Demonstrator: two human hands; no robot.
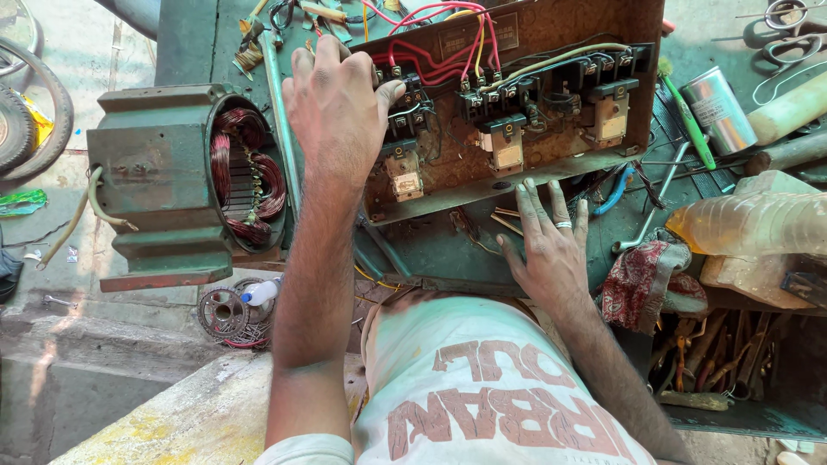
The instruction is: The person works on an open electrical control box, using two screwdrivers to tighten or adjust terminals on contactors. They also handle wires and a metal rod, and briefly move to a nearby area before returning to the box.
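A rusty brown switch panel stands tilted on the green workbench. It carries black contactors and red and yellow wires. My left hand is curled over the panel's left end, its thumb against a black contactor. Just below the panel's lower edge, my right hand lies flat on the bench, fingers spread, a ring on one finger. It holds nothing.
A green motor housing with copper windings sits at the left. To the right lie a metal can, a green-handled tool, a plastic bottle, a patterned rag and scissors. An open drawer holds tools.
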